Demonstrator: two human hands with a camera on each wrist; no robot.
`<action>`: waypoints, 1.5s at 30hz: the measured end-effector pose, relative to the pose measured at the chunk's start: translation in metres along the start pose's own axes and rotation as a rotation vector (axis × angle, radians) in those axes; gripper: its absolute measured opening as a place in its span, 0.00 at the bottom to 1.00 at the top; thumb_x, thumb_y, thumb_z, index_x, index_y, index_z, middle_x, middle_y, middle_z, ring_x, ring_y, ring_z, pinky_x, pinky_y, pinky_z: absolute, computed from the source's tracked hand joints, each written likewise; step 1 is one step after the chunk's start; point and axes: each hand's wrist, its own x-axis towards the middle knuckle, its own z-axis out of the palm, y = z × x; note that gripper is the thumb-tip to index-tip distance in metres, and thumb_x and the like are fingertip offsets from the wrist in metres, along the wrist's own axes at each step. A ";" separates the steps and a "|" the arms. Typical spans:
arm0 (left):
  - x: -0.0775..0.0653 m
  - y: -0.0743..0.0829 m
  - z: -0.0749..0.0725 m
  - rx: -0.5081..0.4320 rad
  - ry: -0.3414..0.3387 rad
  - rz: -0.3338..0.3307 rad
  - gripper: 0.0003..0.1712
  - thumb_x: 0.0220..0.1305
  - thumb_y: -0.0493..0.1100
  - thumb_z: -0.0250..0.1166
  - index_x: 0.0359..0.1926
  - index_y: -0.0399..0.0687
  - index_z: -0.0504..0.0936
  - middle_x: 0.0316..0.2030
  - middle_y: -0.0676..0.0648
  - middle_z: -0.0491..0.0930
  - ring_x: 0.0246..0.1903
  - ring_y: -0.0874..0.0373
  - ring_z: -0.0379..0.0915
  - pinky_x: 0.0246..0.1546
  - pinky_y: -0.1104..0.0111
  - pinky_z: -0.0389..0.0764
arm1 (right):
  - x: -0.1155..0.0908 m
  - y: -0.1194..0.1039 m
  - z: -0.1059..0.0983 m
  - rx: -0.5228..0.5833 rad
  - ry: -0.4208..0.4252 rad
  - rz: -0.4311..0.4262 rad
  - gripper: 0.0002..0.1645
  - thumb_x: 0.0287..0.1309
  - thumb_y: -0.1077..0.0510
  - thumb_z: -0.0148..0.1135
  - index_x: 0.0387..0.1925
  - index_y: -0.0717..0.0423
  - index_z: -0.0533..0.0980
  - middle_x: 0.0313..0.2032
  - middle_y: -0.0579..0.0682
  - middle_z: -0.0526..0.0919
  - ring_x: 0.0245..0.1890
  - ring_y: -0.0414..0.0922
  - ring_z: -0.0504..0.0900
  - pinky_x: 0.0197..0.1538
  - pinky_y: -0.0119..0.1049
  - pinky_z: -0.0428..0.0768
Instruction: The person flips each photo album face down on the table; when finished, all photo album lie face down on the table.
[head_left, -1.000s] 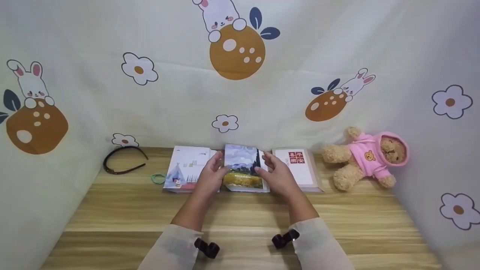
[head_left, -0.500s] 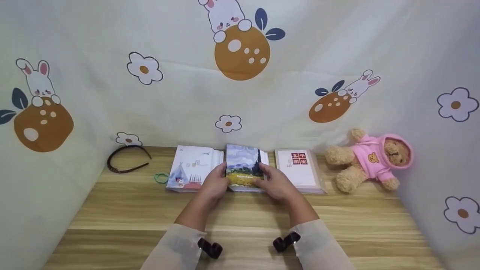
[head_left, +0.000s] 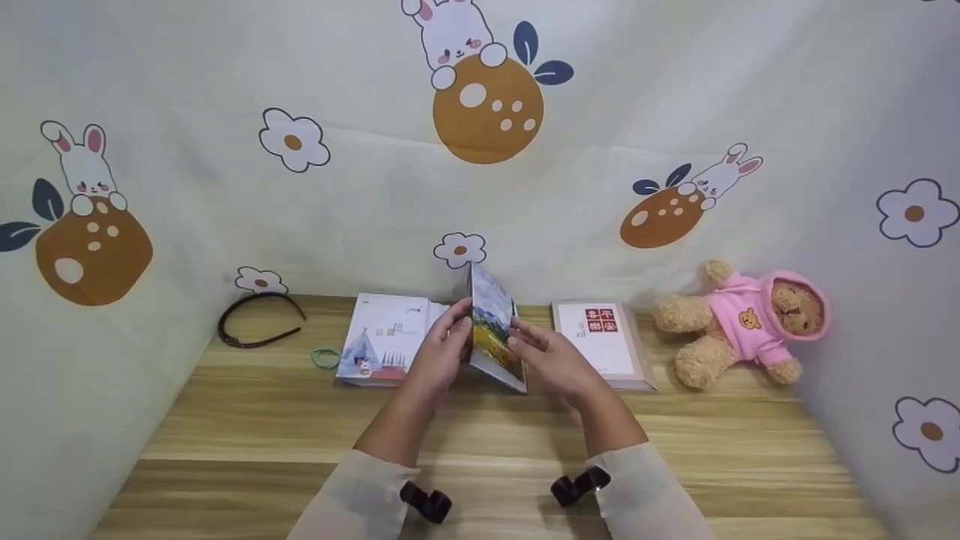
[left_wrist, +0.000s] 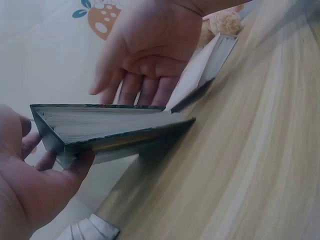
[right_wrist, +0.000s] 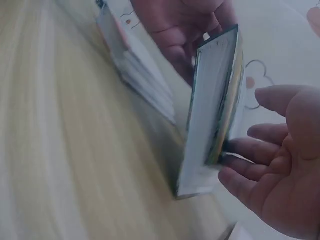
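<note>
A thick notebook (head_left: 491, 319) with a landscape painting on its cover stands tilted at the table's back middle, left side raised and right edge low. My left hand (head_left: 437, 364) grips the raised side; in the left wrist view its thumb (left_wrist: 82, 162) lies against one cover and fingers reach round the other. Near the low edge, my right hand (head_left: 561, 366) has its fingers extended. Its fingertips touch the cover in the right wrist view, where the page block (right_wrist: 205, 95) shows between the covers. Left of it lies a tent-print book (head_left: 382, 341); right, a white book (head_left: 600, 345) with red characters.
A teddy bear (head_left: 742, 322) in a pink hoodie lies at the back right. At the back left are a black headband (head_left: 234, 341) and a green hair tie (head_left: 325, 358). A printed cloth (head_left: 360, 217) walls in the wooden table (head_left: 495, 457).
The notebook was lying flat between both hands; now its left side is lifted and it leans to the right. My left hand has risen with it, while my right fingers have loosened.
</note>
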 end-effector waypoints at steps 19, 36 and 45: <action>-0.010 0.007 0.008 0.131 -0.171 -0.002 0.40 0.81 0.49 0.58 0.87 0.64 0.54 0.88 0.47 0.44 0.83 0.39 0.57 0.77 0.44 0.71 | -0.004 -0.011 0.001 0.288 -0.031 -0.004 0.36 0.79 0.36 0.55 0.82 0.22 0.59 0.85 0.48 0.58 0.79 0.67 0.66 0.69 0.72 0.77; -0.008 -0.001 0.004 0.187 -0.195 -0.015 0.39 0.82 0.56 0.57 0.86 0.65 0.54 0.87 0.43 0.48 0.82 0.40 0.57 0.82 0.45 0.62 | -0.004 -0.012 -0.004 0.178 0.116 -0.057 0.31 0.78 0.53 0.61 0.78 0.39 0.71 0.77 0.52 0.72 0.73 0.58 0.77 0.73 0.58 0.79; -0.003 -0.021 -0.001 0.473 -0.132 -0.057 0.39 0.78 0.62 0.61 0.83 0.60 0.64 0.82 0.38 0.62 0.81 0.38 0.59 0.83 0.42 0.59 | 0.000 -0.009 -0.009 0.014 0.271 -0.018 0.30 0.73 0.65 0.61 0.73 0.50 0.76 0.76 0.56 0.75 0.78 0.56 0.73 0.78 0.50 0.74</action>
